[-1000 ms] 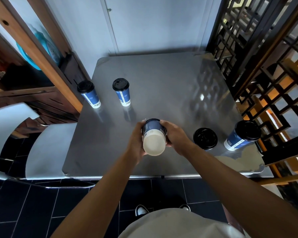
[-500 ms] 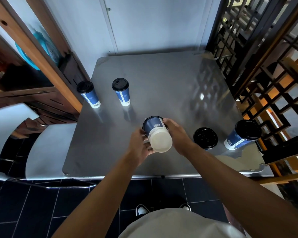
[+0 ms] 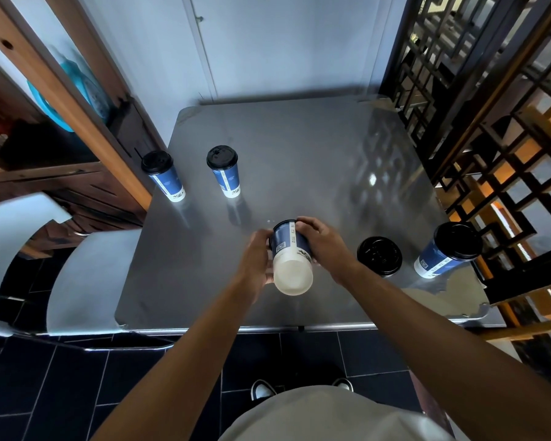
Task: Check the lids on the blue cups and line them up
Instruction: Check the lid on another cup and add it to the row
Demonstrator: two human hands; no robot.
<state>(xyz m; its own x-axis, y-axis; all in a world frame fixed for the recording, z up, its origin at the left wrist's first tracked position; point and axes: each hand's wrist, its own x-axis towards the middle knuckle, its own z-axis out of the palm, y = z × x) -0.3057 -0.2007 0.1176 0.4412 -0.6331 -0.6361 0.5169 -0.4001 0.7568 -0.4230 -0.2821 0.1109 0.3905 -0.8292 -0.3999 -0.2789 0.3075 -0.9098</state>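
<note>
Steel surface [image 3: 299,148] pushed against a pale wall, dark lattice screen to the right, wooden shelving to the left.

Progress, judged: two lidded blue cups, far-left cup [image 3: 163,176] and second cup [image 3: 225,171], stand upright side by side, well beyond and left of the hands; likely the started row. A third lidded cup [image 3: 446,251] stands far right of the hands, not yet lined up. A loose black lid [image 3: 379,256] lies flat just right of the right hand.

Held cup [image 3: 289,249]: tipped over, pale base toward the camera, mouth end away; whether it carries a lid cannot be told. Left hand [image 3: 257,259] wraps its left side, right hand [image 3: 323,245] clasps the right side and rim. Both forearms extended over the near edge.
</note>
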